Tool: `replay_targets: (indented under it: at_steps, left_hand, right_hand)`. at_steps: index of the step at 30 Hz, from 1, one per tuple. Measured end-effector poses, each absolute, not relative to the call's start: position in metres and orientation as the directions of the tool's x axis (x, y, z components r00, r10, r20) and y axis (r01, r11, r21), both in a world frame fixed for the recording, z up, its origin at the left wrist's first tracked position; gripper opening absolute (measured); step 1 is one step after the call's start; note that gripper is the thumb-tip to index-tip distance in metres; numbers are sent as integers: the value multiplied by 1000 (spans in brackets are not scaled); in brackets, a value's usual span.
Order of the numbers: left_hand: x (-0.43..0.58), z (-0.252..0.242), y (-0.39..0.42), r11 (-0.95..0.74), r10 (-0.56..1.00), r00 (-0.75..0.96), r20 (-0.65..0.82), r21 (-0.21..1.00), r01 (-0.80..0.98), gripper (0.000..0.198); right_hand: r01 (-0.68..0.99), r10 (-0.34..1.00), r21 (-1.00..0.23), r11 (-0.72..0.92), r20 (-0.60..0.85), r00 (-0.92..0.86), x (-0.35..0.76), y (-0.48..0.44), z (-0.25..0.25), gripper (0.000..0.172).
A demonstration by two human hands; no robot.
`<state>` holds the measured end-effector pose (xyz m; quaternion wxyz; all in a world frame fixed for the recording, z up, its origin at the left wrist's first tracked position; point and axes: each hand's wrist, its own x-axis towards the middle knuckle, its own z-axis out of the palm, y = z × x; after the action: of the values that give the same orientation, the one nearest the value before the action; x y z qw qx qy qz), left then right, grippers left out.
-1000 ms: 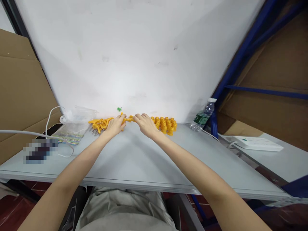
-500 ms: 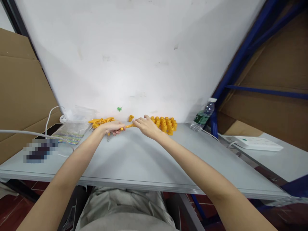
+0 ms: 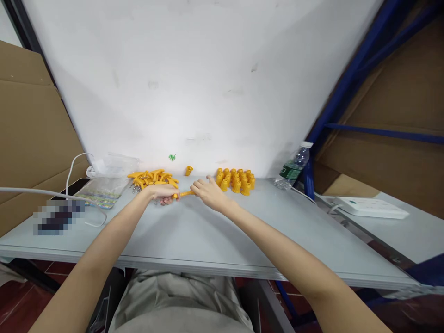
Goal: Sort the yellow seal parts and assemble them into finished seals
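Observation:
Both my hands meet near the back middle of the grey table (image 3: 208,236). My left hand (image 3: 163,192) is closed around one end of a thin yellow plastic piece (image 3: 183,194). My right hand (image 3: 210,190) pinches its other end with the fingertips. Behind my left hand lies a pile of curved yellow pieces (image 3: 152,177) with small metal chains. One small yellow cap (image 3: 188,170) stands alone by the wall. To the right of my right hand stands a cluster of several yellow caps (image 3: 236,179).
A clear bag of small parts (image 3: 104,187) and a white cable (image 3: 74,196) lie at the left. A water bottle (image 3: 294,167) stands at the back right, a white power strip (image 3: 369,206) beyond it. Cardboard sheets (image 3: 31,134) flank the white wall.
Both hands have drawn back from the wall toward me, carrying the thin yellow piece. A single yellow cap now stands uncovered by the wall.

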<state>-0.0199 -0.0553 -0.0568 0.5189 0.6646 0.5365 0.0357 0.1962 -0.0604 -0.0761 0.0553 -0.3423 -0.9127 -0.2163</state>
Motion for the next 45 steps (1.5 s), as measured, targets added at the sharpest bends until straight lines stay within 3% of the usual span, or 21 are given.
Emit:
replay_targets:
  at_steps: [6,9,12,14,18,20,23,25,28,35,40,45]
  left_hand:
    - [-21,-48,-51,222,664,558,-497,844,487,26]
    - [-27,-47,-48,231,621,606,-497,855,464,31]
    - [-40,-52,-46,239,655,570,-496,852,466,31]
    - [-49,-59,-45,204,750,511,-420,882,425,31]
    - [-59,-75,-37,-29,908,391,-151,908,417,46]
    - [-59,-82,-27,-169,939,343,-36,819,548,44]
    - [-53,-93,-7,-311,950,243,196,513,800,28]
    - [-48,-99,6,-330,929,247,275,318,889,23]
    - [-40,-110,20,-334,915,266,303,200,921,24]
    - [-29,-135,29,-248,963,211,170,236,940,42]
    - [-12,-147,25,-153,982,123,145,218,964,51]
    - [-2,-157,20,-135,970,78,232,245,960,44]
  right_hand:
    - [709,517,387,590,493,-700,202,-63,-66,35]
    - [796,534,321,513,606,-589,215,-56,-61,36]
    - [914,579,129,384,738,-347,245,-40,-53,28]
    - [946,597,-47,320,785,-163,274,-29,-51,19]
    - [902,657,-418,107,710,251,327,-18,-68,23]
    - [822,681,-570,-2,601,418,343,-18,-86,24]
    - [687,728,-724,-68,435,530,353,-20,-116,23]
    - [621,779,-773,-131,307,547,353,-20,-133,22]
    - [580,821,-793,-188,197,535,354,-17,-147,21]
    - [591,840,-788,-173,195,506,359,-10,-155,27]
    - [739,860,-626,-250,208,467,355,-10,-155,29]
    - [837,892,-450,-311,167,421,350,-18,-151,37]
